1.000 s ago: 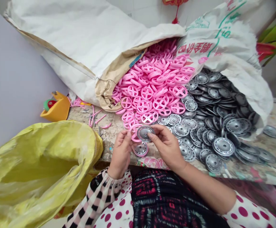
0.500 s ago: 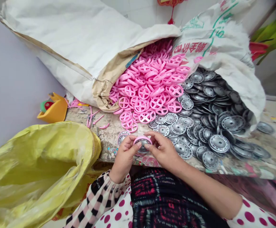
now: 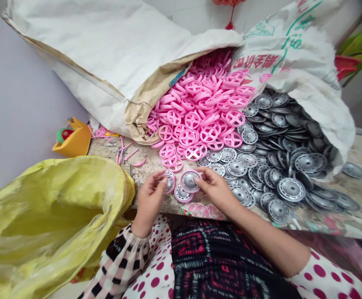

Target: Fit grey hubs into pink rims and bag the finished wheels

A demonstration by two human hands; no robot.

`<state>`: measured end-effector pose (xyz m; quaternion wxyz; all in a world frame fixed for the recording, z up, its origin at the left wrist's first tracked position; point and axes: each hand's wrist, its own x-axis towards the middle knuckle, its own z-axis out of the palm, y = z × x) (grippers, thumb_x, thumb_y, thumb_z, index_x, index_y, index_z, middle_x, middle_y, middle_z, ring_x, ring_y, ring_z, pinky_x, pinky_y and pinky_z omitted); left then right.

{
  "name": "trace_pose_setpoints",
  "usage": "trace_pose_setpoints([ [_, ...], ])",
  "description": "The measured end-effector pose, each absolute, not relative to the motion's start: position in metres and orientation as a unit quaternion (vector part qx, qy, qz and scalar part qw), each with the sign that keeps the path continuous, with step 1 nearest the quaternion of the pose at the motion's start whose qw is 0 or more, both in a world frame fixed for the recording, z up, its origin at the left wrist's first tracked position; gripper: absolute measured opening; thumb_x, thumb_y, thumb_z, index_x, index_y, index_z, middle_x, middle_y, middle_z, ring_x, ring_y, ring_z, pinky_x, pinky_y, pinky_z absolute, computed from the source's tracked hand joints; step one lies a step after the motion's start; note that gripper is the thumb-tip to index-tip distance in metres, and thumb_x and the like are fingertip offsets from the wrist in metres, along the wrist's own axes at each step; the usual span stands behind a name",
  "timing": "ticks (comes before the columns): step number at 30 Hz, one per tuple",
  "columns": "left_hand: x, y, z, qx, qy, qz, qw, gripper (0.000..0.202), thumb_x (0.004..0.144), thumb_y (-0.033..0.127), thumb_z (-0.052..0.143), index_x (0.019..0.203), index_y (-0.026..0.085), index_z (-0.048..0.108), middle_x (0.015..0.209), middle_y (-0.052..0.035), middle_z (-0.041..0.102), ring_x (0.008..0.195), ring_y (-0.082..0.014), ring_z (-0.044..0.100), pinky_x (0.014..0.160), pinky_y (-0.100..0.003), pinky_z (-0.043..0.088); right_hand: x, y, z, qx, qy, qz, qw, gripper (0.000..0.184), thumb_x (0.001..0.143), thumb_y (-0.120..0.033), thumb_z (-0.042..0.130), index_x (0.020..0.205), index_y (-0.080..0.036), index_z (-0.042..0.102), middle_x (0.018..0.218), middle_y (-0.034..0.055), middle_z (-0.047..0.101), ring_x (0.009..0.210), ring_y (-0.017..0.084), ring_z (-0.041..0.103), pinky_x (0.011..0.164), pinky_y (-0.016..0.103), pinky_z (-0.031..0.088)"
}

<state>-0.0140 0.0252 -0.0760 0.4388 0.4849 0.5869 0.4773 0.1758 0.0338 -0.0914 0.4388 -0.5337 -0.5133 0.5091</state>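
Your right hand [image 3: 214,185], center of frame, has thumb and fingers pinched on a pink-rimmed disc [image 3: 189,181]. Left hand [image 3: 151,191], just left of it, is half curled at a second rimmed disc [image 3: 170,182]; gripped or only touching, can't tell, your thumb covers part of it. Third rimmed disc [image 3: 182,194] lies on the worktable [image 3: 151,157], whose top is stained and worn. Pink wheels [image 3: 193,124] spill from the white sack [image 3: 100,54], upper left; gray discs [image 3: 271,162] from the printed sack [image 3: 293,54], upper right. Sack interiors too dark to read. Pale tiled wall [image 3: 187,14] behind; red ornament [image 3: 229,3] cut by top edge. Yellow bag [image 3: 50,178], lower left, cropped. Right-edge red object [image 3: 346,66] blurred.
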Motion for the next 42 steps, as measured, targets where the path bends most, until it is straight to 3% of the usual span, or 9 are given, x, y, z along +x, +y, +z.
trace_pose_setpoints([
  [7,-0.035,0.013,-0.105,0.7,0.586,0.368,0.177,0.047,0.086,0.036,0.06,0.13,0.023,0.051,0.136,-0.01,0.049,0.129,-0.0236,0.044,0.11,-0.044,0.034,0.159,0.032,-0.1,-0.581,-0.646,0.379,0.319,0.026,0.081,-0.02,0.056,0.105,-0.018,0.065,0.085,0.0033,0.057,0.073,0.016,0.053,0.073,0.032,0.044],
  [14,-0.032,0.007,-0.123,0.776,0.559,0.26,0.135,0.064,0.088,0.043,0.056,0.144,0.02,0.033,0.154,-0.0155,0.021,0.144,-0.0298,0.018,0.114,-0.051,0.026,0.164,0.038,-0.099,-0.577,-0.706,0.288,0.292,0.034,0.088,-0.028,0.053,0.119,-0.014,0.059,0.099,0.0091,0.053,0.085,0.019,0.056,0.082,0.035,0.046],
  [22,-0.03,0.011,-0.116,0.766,0.564,0.267,0.158,0.063,0.088,0.04,0.055,0.144,0.022,0.033,0.153,-0.0146,0.023,0.144,-0.029,0.02,0.114,-0.051,0.025,0.184,0.088,-0.081,-0.612,-0.775,0.056,0.147,0.029,0.091,-0.019,0.043,0.113,-0.02,0.062,0.103,0.014,0.053,0.076,0.022,0.054,0.061,0.033,0.039],
  [26,-0.03,0.01,-0.112,0.751,0.567,0.296,0.165,0.06,0.087,0.036,0.057,0.142,0.021,0.038,0.151,-0.0148,0.028,0.142,-0.0283,0.024,0.114,-0.05,0.025,0.183,0.107,-0.087,-0.582,-0.801,0.013,0.136,0.025,0.087,-0.01,0.045,0.093,-0.019,0.067,0.097,0.0151,0.057,0.078,0.024,0.054,0.062,0.034,0.038],
  [30,-0.026,0.007,-0.1,0.726,0.553,0.37,0.173,0.047,0.086,0.029,0.059,0.132,0.023,0.052,0.144,-0.0116,0.041,0.138,-0.0263,0.033,0.114,-0.047,0.026,0.185,0.096,-0.088,-0.547,-0.824,0.004,0.147,0.024,0.091,-0.014,0.042,0.094,-0.018,0.066,0.095,0.0136,0.059,0.079,0.024,0.052,0.065,0.035,0.038],
  [33,-0.015,0.006,-0.081,0.646,0.551,0.449,0.278,0.04,0.085,0.028,0.061,0.124,0.025,0.058,0.131,-0.0085,0.055,0.124,-0.0231,0.05,0.109,-0.041,0.035,0.187,0.065,-0.084,-0.499,-0.846,-0.018,0.187,0.029,0.096,-0.021,0.037,0.097,-0.019,0.066,0.095,0.0117,0.06,0.078,0.022,0.052,0.068,0.034,0.04],
  [36,0.001,0.008,-0.062,0.473,0.529,0.467,0.528,0.052,0.082,0.033,0.064,0.132,0.024,0.052,0.115,-0.0076,0.064,0.096,-0.0186,0.064,0.089,-0.034,0.051,0.19,0.027,-0.078,-0.399,-0.885,-0.041,0.238,0.03,0.097,-0.019,0.036,0.099,-0.02,0.066,0.095,0.0094,0.063,0.08,0.02,0.053,0.07,0.033,0.041],
  [39,0.017,0.012,-0.052,0.35,0.481,0.41,0.691,0.051,0.075,0.033,0.072,0.122,0.017,0.059,0.098,-0.0071,0.067,0.075,-0.0147,0.064,0.069,-0.029,0.056,0.2,-0.003,-0.076,-0.33,-0.903,-0.06,0.269,0.022,0.094,-0.017,0.044,0.102,-0.02,0.065,0.097,0.0087,0.065,0.078,0.018,0.055,0.069,0.032,0.042],
  [42,0.029,0.01,-0.053,0.319,0.467,0.378,0.733,0.04,0.07,0.029,0.076,0.106,0.015,0.066,0.09,-0.0058,0.068,0.069,-0.0136,0.063,0.061,-0.026,0.056,0.226,-0.021,-0.082,-0.363,-0.88,-0.063,0.3,0.023,0.091,-0.015,0.05,0.11,-0.021,0.062,0.11,0.0111,0.063,0.088,0.02,0.057,0.074,0.034,0.046],
])
